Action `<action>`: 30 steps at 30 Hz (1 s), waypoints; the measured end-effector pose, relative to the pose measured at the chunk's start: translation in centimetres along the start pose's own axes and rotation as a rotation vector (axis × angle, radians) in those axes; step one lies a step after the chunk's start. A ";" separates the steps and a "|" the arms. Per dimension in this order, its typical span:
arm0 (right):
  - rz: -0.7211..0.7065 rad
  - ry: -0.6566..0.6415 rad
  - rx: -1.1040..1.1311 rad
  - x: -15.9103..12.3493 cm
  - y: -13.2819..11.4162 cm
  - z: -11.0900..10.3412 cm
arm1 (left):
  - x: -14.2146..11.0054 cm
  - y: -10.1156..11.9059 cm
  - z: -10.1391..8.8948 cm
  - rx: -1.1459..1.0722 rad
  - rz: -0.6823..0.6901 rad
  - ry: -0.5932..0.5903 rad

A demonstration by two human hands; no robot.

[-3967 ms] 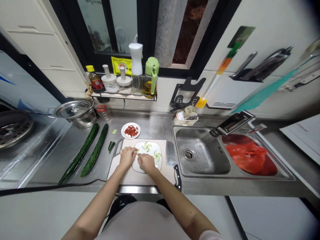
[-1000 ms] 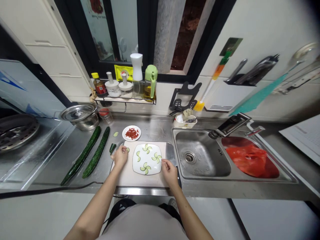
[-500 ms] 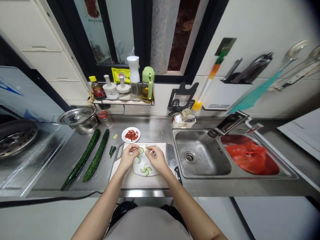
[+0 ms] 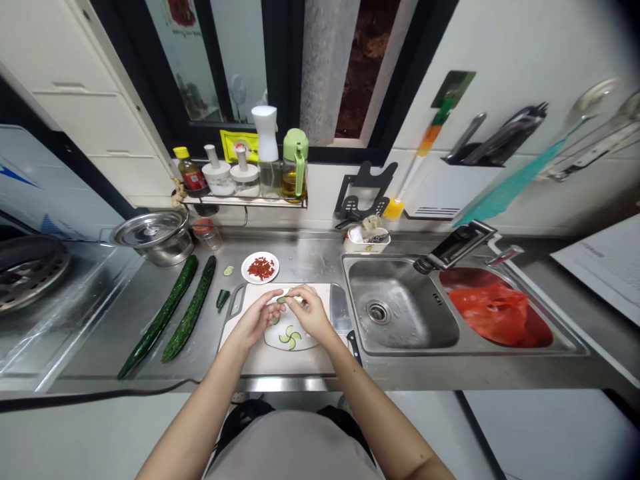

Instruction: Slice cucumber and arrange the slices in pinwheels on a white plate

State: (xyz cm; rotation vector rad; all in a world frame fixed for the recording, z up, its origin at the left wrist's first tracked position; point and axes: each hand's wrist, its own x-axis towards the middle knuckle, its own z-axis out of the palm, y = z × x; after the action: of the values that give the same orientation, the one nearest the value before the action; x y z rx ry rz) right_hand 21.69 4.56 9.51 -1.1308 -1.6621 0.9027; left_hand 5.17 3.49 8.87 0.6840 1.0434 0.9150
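Over the far part of a white plate (image 4: 270,341), my hands meet at a small cucumber slice (image 4: 282,299). My right hand (image 4: 311,312) pinches this slice from the right. Curled with its palm turned inward, my left hand (image 4: 256,320) has its fingertips closed around the slice's left side. Below them on the plate, thin green-edged cucumber pieces (image 4: 289,338) form a pinwheel. More cucumber pieces are partly hidden behind my fingers. The plate rests on a cutting board (image 4: 255,365), with a black-handled knife (image 4: 355,347) at its right edge.
Two whole cucumbers (image 4: 159,317) lie left of the board, near a cut cucumber end (image 4: 223,300) and a loose slice (image 4: 229,271). Behind the board stands a small dish of red bits (image 4: 261,279). A double sink (image 4: 400,345) is at the right, below a faucet (image 4: 457,247).
My hands have drawn together. The right hand moved left to the cucumber slice, and the left hand turned more palm-up. The view has shifted slightly; the pinwheel keeps its shape.
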 end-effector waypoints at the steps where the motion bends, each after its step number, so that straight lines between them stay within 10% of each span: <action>1: -0.007 -0.004 -0.009 0.0 0.0 0.0 | 0.0 0.1 0.1 -0.028 0.006 -0.003; 30: 0.352 -0.008 0.396 0.0 -0.9 2.1 | -0.9 -0.3 1.3 0.460 0.617 0.266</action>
State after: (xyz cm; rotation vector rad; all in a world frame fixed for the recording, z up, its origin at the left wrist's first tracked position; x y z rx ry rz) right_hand 19.41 4.14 9.69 -1.1543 -1.2312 1.3901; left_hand 6.22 2.47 9.49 1.3427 1.3262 1.3356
